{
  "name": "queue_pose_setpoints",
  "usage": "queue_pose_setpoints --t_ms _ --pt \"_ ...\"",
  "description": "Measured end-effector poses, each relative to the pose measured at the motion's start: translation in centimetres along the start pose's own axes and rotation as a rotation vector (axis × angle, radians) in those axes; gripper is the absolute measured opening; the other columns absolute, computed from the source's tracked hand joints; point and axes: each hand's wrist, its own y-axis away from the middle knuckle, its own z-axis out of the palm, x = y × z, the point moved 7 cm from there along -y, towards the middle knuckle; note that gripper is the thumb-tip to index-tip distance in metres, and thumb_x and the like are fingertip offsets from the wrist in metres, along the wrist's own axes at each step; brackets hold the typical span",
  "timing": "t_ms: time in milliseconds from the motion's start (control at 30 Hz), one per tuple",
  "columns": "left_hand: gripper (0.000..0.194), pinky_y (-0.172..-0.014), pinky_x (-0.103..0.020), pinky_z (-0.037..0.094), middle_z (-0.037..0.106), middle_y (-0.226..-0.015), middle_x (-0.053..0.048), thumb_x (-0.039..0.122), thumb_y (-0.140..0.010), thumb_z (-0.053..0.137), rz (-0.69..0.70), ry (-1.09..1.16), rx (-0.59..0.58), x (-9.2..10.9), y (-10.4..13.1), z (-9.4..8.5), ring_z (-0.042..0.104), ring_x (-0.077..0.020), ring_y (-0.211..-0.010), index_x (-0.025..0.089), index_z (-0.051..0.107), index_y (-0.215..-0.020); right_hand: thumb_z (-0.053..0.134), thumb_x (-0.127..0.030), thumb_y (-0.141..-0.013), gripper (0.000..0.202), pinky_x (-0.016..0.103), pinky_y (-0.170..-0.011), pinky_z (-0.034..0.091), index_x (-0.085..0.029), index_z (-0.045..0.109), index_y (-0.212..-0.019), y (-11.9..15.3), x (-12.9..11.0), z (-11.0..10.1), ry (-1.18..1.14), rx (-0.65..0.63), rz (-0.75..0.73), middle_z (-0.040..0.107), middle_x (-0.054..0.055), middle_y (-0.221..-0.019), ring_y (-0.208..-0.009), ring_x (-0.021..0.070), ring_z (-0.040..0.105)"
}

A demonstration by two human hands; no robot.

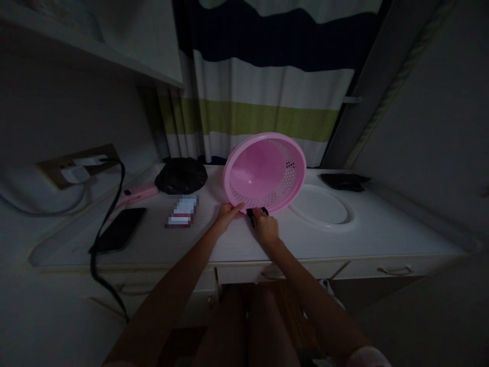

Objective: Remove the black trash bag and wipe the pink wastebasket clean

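Note:
A round pink basket (263,171) with a perforated wall stands tilted on the white desk, its opening facing me. My left hand (225,216) grips the lower left of its rim, thumb on the near side. In my right hand (266,228), closed at the bottom of the rim, is a small black piece (252,213) that looks like cloth or plastic; it lies against the rim. Just right of the basket, a white ring (346,219) lies flat on the desk.
On the desk (229,250) are a black bag (181,175), a pink device (140,191), a dark phone (120,229) and a blurred packet (183,210) at left. A folded black item (345,181) lies back right. A black cable (92,255) hangs from the socket over the desk's left edge.

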Motion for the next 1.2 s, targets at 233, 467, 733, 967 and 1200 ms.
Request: queue_pose_setpoints --t_ms 233,467,733,967,1200 --pt "0.037 -0.052 -0.022 0.049 0.066 -0.065 -0.005 0.038 -0.057 0.072 0.063 -0.085 0.123 0.6 0.1 -1.0 0.059 -0.0127 -0.056 0.007 0.066 -0.077 0.032 -0.025 -0.089 0.033 0.025 -0.071 0.047 -0.021 0.048 -0.118 -0.4 -2.6 -0.2 -0.102 0.059 -0.045 0.055 0.007 -0.120 -0.096 0.0163 0.057" --pt "0.041 -0.062 -0.030 0.053 0.069 -0.075 -0.009 0.040 -0.055 0.072 0.078 -0.038 0.174 1.1 0.3 -1.0 0.062 -0.0163 -0.061 0.007 0.066 -0.078 0.035 -0.024 -0.088 0.032 0.027 -0.074 0.048 -0.024 0.052 -0.115 0.3 2.0 0.0 -0.045 0.041 -0.050 0.055 0.002 -0.121 -0.099 0.0168 0.055" --pt "0.042 -0.066 -0.033 0.053 0.069 -0.081 -0.011 0.040 -0.056 0.072 0.081 -0.019 0.135 0.8 0.0 -0.8 0.063 -0.0180 -0.066 0.006 0.066 -0.080 0.034 -0.015 -0.086 0.032 0.029 -0.083 0.044 -0.017 0.054 -0.112 0.5 3.4 0.2 0.032 0.054 0.024 0.054 0.007 -0.120 -0.109 0.0185 0.049" --pt "0.038 -0.058 -0.031 0.053 0.067 -0.066 -0.007 0.038 -0.054 0.073 0.088 -0.049 0.135 1.2 0.3 -0.7 0.061 -0.0170 -0.057 0.007 0.065 -0.075 0.033 -0.012 -0.084 0.031 0.029 -0.079 0.045 -0.011 0.052 -0.109 -0.1 -1.9 0.0 -0.007 0.048 0.038 0.057 0.014 -0.111 -0.099 0.0196 0.054" --pt "0.036 -0.057 -0.031 0.053 0.067 -0.064 -0.007 0.037 -0.055 0.072 0.083 -0.078 0.109 1.1 0.2 -0.5 0.061 -0.0177 -0.058 0.006 0.066 -0.073 0.034 -0.014 -0.085 0.036 0.027 -0.083 0.042 -0.014 0.049 -0.118 0.0 -1.7 0.1 -0.133 0.044 -0.004 0.053 0.012 -0.118 -0.103 0.0172 0.050"
